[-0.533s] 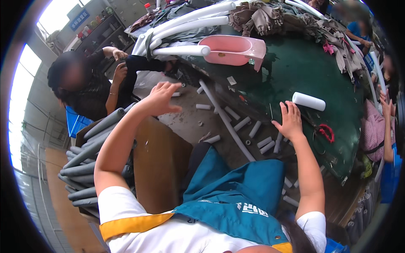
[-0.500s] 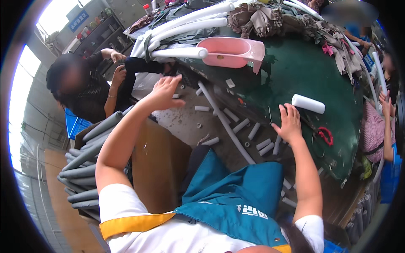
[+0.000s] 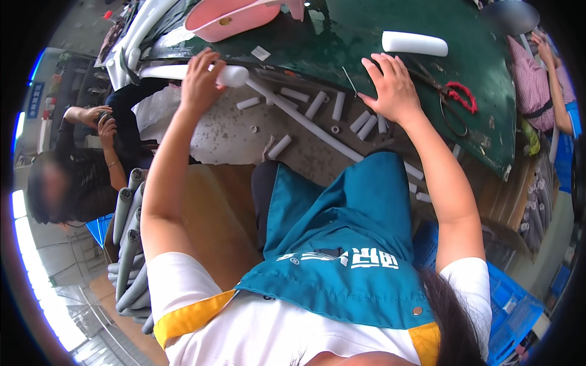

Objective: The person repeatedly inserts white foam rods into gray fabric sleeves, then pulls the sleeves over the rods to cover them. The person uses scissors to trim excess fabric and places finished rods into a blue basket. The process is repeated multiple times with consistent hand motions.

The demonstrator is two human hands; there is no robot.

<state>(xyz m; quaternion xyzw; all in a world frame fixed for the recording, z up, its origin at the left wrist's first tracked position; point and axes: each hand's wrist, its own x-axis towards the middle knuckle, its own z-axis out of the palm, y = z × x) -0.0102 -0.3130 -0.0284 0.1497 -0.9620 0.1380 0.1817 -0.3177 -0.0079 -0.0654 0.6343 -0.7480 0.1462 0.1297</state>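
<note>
My left hand [image 3: 200, 86] is closed around a long white foam tube [image 3: 236, 77] near its rounded end, at the left edge of the green table [image 3: 317, 46]. The rest of that tube runs off to the left. My right hand [image 3: 394, 91] is over the table's near edge with its fingers spread and nothing in it. Just left of its thumb, a thin metal rod [image 3: 348, 79] stands at the edge. Beyond the fingers lies a short, thick white foam cylinder [image 3: 415, 44]. Scissors [image 3: 461, 97] with a red-wrapped handle rest to the right.
A pink tub [image 3: 229, 27] sits on the table's far left. Several short grey foam pieces and a long grey tube [image 3: 311, 125] lie below the edge. Grey tubes [image 3: 129, 250] fill a cardboard box [image 3: 210, 201] at my left. One person [image 3: 73, 177] is at left, another's arm [image 3: 555, 91] at right.
My view has turned, so the table and tub appear higher and further left. My left hand, empty before, has closed on the white foam tube and its end is nearer me. My right hand stays open.
</note>
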